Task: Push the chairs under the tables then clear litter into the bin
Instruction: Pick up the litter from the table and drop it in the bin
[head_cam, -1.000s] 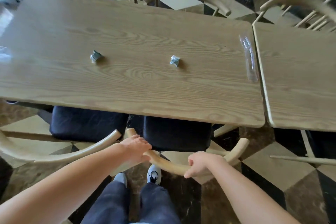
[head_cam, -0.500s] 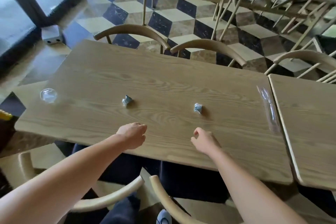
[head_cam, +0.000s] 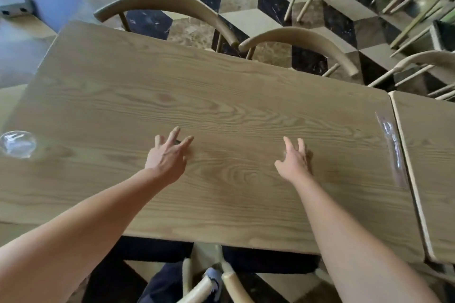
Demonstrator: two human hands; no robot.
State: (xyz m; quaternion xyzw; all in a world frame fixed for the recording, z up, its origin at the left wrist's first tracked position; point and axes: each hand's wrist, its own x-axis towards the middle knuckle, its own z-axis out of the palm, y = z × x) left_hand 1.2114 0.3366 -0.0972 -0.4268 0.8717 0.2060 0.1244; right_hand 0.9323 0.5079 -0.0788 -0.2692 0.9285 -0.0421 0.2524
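Wooden table [head_cam: 221, 96] — clear cup [head_cam: 17, 144] left, plastic wrapper [head_cam: 391, 147] right.

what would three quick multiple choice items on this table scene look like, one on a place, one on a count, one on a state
1. Where does the clear plastic cup sit on the table?
A. at its left edge
B. in its middle
C. on the floor

2. How many curved chair backs show along the far side of this table?
A. none
B. two
C. five

3. How do the left hand and right hand look?
A. clenched in fists
B. gripping a chair back
C. fingers spread, reaching over the tabletop

Answers:
1. A, the cup stands by the left end of the table.
2. B, one chair back and a second chair back curve behind the far edge.
3. C, both hands show splayed fingers above the wood; whether they hide any litter cannot be told.
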